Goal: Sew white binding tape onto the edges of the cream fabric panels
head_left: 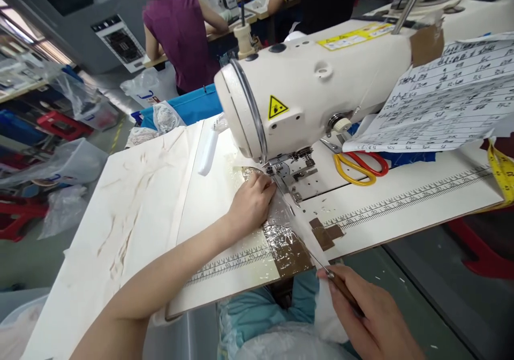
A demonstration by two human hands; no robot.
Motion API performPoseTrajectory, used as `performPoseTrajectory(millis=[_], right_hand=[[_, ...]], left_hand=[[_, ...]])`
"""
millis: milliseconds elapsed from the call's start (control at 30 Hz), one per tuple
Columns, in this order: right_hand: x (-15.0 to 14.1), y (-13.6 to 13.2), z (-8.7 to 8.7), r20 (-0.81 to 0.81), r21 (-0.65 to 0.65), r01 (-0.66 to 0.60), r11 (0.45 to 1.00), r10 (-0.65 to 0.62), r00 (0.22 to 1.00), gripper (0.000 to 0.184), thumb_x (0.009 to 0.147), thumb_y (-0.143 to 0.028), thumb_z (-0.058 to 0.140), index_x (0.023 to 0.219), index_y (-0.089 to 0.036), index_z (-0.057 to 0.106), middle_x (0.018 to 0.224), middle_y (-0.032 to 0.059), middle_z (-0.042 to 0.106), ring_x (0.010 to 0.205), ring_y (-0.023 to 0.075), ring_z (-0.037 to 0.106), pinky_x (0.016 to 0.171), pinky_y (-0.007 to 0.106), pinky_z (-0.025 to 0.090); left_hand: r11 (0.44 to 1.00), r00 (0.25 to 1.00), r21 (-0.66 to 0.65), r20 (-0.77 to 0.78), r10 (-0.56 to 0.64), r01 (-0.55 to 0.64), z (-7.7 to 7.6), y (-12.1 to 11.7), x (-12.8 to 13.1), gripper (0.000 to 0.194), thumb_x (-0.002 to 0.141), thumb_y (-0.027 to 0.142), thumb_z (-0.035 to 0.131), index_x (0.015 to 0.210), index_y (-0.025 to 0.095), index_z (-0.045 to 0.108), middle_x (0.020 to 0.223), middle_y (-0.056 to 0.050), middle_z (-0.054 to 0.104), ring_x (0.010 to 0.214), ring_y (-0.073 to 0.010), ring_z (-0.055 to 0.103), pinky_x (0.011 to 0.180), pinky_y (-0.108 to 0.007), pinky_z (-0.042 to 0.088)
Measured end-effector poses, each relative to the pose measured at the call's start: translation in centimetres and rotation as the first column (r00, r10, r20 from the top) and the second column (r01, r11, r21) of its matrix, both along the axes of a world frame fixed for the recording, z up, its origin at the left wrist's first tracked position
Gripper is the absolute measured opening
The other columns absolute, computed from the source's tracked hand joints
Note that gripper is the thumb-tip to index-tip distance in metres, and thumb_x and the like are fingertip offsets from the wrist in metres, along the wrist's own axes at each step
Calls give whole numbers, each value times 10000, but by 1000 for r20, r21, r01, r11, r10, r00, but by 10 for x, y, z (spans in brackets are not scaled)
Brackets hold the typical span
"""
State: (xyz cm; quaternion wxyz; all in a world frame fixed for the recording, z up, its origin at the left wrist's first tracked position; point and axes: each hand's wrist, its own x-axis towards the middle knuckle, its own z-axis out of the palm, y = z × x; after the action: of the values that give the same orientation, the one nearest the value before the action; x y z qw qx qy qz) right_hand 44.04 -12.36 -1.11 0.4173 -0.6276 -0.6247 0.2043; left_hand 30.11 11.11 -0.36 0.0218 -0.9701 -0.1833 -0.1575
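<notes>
My left hand (252, 199) is closed beside the presser foot of the white sewing machine (321, 87), its fingertips at the edge of a white fabric strip (307, 231). What exactly they pinch is partly hidden. The strip runs from under the foot toward me and hangs over the table's front edge. At that edge, my right hand (369, 306) grips a wooden-handled awl (341, 285), its thin metal shaft pointing along the strip. The fabric's lower end hangs beside the right fingers. Brown and clear tape (291, 250) covers the table below my left hand.
Scissors with red and yellow handles (355, 168) lie right of the needle area, under a handwritten sheet (445, 92). A yellow tape measure (501, 170) hangs at the right edge. White cloth (136, 194) spreads over the left side. Two people sit beyond the machine.
</notes>
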Motion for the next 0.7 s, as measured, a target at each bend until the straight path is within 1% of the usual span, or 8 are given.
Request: performPoseTrajectory(millis=[67,133,200,267,400,533,633,700], right_hand=[[1,-11,-7,-14,2,39,999,-39,999,249,967,-163,433,1163,-263,549,802,-9,708,616,135,683,562,203,524],[1,-16,-13,-32,-34,73,997,-74,997,250,973,-212,440,1172,-261,582,850,29,731,680,164,710,587,219,548],[2,-18,-13,-63,-99,75,992,-81,995,256,977,-267,438,1156,-245,619,883,64,744,709,185,720,604,238,563],[3,-19,-9,-108,-169,75,983,-94,990,271,976,-312,448,1140,-236,650,882,77,749,689,183,714,595,235,561],[4,-21,0,-210,-257,129,958,-186,960,295,960,-393,496,1120,-244,693,873,78,748,670,175,696,589,223,552],[2,-21,0,-284,-363,118,924,-230,931,324,955,-443,503,1145,-273,702,766,45,721,509,157,610,479,224,508],[5,-16,-4,-306,-349,212,913,-324,895,306,939,-456,530,1116,-291,718,839,40,733,624,172,655,556,231,537],[8,-12,-7,-326,-349,220,911,-337,883,290,915,-459,572,1075,-280,735,898,49,744,694,188,681,571,236,549]], left_hand=[[999,999,6,-7,43,-43,-1,-7,2,274,962,114,394,1083,91,638,1141,-165,617,1017,-272,539,781,-414,587],[997,996,4,-15,82,-82,-1,-14,3,296,960,107,383,1136,79,619,1190,-168,616,1062,-281,538,819,-421,580],[995,995,-3,-26,96,-97,-1,-20,2,334,950,82,374,1204,80,592,1240,-164,610,1119,-286,533,873,-427,561],[997,996,-1,-47,75,-75,-2,-23,0,363,942,81,383,1255,77,567,1286,-172,599,1160,-295,530,905,-433,538],[999,995,27,-96,37,-34,-2,-25,-3,390,934,77,395,1289,40,551,1333,-192,586,1190,-304,534,916,-416,499],[999,996,13,-69,49,-49,-2,-24,-4,385,940,70,391,1276,57,577,1329,-168,606,1190,-285,552,917,-399,490],[996,997,-57,-30,65,-67,-2,-21,-7,384,936,85,416,1279,72,587,1335,-143,616,1240,-279,539,965,-421,489],[990,997,-116,-12,73,-74,-3,-17,-8,390,936,94,419,1287,86,589,1345,-126,617,1277,-271,525,999,-442,486]])
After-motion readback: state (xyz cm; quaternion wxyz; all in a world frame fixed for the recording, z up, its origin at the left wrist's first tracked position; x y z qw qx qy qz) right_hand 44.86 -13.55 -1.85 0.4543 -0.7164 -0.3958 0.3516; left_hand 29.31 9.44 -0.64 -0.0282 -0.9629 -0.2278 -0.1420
